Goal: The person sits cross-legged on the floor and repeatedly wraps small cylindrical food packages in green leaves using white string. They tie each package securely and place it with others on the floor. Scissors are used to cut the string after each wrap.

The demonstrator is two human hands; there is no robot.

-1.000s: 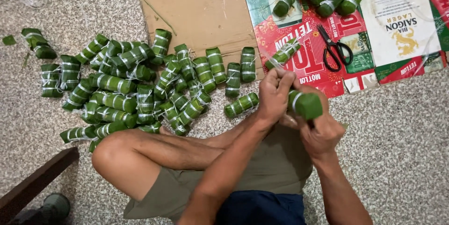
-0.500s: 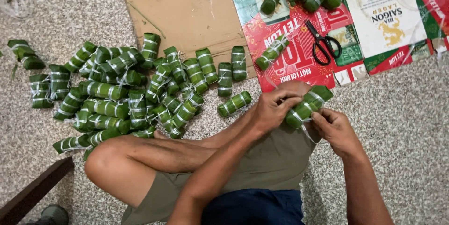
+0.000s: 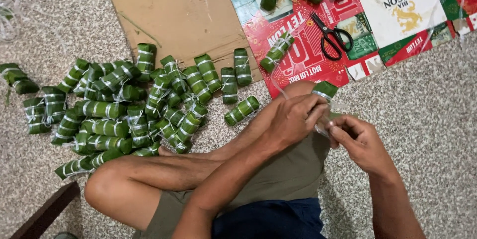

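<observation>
left hand (image 3: 293,119) wraps leaf roll (image 3: 324,91) | right hand (image 3: 360,142) pinches its string

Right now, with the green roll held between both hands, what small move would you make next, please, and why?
Probably pull the string snug around the roll. The left hand covers most of the roll, only its top end showing, while the right hand pinches pale string beside it. The rolls in the pile all carry tied bands.
</observation>
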